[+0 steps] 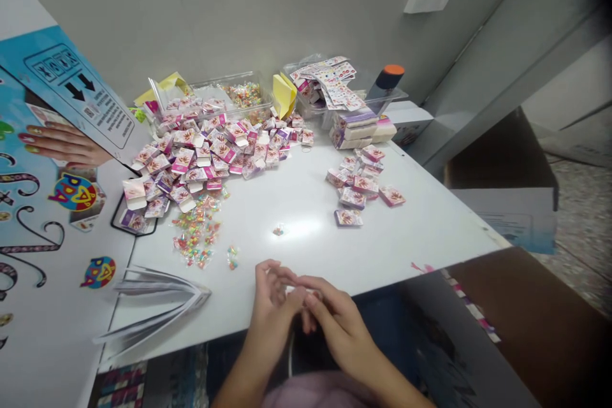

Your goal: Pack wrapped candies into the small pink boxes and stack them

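From here I see the left hand (268, 306) and right hand (340, 322), lower middle of the frame, pinching a small pale piece (290, 290) in a narrow grip. Loosened fingers could drop it past the counter's (430, 229) near edge.

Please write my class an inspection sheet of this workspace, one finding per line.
surface: white tabletop, pink marks near its front edge
job's things: small printed boxes heaped left, fewer right; colourful packets before the heap
clutter: folded papers at left
hands: left hand and right hand around a pale item, mostly hidden
cables: thin white line between forearms, nature unclear
surroundings: grey wall, printed panel at left
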A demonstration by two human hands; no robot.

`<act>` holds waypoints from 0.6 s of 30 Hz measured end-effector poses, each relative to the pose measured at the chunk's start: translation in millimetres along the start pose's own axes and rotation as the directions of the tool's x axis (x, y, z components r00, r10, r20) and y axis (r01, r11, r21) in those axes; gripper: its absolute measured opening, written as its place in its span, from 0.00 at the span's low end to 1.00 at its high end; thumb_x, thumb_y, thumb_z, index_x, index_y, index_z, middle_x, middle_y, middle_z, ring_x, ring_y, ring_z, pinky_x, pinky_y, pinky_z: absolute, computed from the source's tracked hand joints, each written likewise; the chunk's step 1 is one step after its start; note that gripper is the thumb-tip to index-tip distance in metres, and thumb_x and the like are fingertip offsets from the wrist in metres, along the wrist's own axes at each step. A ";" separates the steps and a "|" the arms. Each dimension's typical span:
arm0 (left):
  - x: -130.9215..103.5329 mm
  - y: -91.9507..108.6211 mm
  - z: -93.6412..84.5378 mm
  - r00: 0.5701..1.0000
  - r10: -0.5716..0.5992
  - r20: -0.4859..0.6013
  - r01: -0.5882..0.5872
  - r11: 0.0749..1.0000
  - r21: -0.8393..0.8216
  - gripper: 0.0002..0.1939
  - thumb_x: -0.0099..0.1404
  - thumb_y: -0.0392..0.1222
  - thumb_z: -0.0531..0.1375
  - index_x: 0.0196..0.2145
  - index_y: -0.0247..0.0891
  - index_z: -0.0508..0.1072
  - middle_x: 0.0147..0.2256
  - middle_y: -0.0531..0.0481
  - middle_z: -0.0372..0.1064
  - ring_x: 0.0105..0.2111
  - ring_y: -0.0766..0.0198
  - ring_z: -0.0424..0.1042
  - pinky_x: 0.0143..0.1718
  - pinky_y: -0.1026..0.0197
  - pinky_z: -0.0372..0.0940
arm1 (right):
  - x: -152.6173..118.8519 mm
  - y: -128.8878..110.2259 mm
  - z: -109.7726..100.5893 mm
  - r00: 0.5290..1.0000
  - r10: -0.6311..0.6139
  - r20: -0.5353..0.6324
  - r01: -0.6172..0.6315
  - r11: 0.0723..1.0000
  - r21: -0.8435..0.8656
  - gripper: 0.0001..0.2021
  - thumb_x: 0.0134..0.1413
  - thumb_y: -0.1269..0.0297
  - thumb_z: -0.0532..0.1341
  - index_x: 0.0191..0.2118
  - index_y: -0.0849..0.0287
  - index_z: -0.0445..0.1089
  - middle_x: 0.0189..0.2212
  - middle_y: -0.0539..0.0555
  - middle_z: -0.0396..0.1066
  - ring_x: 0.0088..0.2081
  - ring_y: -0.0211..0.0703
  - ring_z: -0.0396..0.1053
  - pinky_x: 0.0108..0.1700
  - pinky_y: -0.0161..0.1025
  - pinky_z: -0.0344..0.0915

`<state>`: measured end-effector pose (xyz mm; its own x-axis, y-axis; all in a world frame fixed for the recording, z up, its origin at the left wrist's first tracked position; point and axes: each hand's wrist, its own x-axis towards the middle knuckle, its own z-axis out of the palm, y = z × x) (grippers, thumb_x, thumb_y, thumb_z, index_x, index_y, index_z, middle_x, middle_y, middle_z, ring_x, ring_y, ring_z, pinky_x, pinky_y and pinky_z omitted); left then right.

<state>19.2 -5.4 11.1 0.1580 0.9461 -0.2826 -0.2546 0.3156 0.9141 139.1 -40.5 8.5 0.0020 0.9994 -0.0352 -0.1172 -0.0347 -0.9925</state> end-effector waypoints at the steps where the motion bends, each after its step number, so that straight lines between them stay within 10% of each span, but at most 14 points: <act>1: -0.1 -1.8 -2.9 1.000 0.016 -0.025 -0.016 1.000 0.000 0.20 0.58 0.50 0.67 0.44 0.45 0.64 0.37 0.51 0.67 0.36 0.63 0.71 0.35 0.63 0.67 | 5.3 3.7 -1.5 0.998 -0.058 -0.007 0.057 0.998 -0.038 0.14 0.68 0.59 0.53 0.49 0.55 0.73 0.21 0.47 0.66 0.22 0.37 0.65 0.27 0.35 0.65; 7: -3.5 27.5 -38.5 0.924 0.359 -0.128 -0.270 0.853 0.446 0.11 0.67 0.49 0.59 0.41 0.40 0.68 0.38 0.48 0.69 0.41 0.61 0.70 0.45 0.59 0.65 | 57.5 29.2 -24.0 0.915 -0.403 0.006 0.360 0.810 -0.464 0.20 0.61 0.76 0.48 0.45 0.56 0.76 0.45 0.59 0.71 0.37 0.42 0.73 0.41 0.45 0.73; 11: 14.2 81.4 -67.6 0.867 0.496 0.051 -0.327 0.487 0.810 0.10 0.67 0.48 0.58 0.42 0.40 0.70 0.35 0.49 0.71 0.37 0.59 0.71 0.44 0.56 0.64 | 96.2 34.0 -20.0 0.926 -0.324 0.194 0.357 0.584 -0.729 0.22 0.61 0.77 0.49 0.58 0.58 0.67 0.63 0.64 0.59 0.60 0.54 0.60 0.58 0.58 0.64; 18: 115.1 151.8 -119.2 0.869 0.491 0.058 -0.068 0.003 0.998 0.12 0.67 0.39 0.54 0.46 0.34 0.72 0.41 0.41 0.75 0.42 0.55 0.73 0.44 0.56 0.65 | 112.1 50.1 -8.2 0.893 -0.186 0.409 0.445 0.233 -0.865 0.19 0.66 0.65 0.53 0.58 0.62 0.68 0.64 0.64 0.61 0.62 0.61 0.59 0.61 0.61 0.58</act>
<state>-115.0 160.0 82.6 0.0675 0.9731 0.2201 0.9404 -0.1357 0.3119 141.6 69.7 -46.2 -0.3826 0.9017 0.2015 0.8323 0.4311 -0.3485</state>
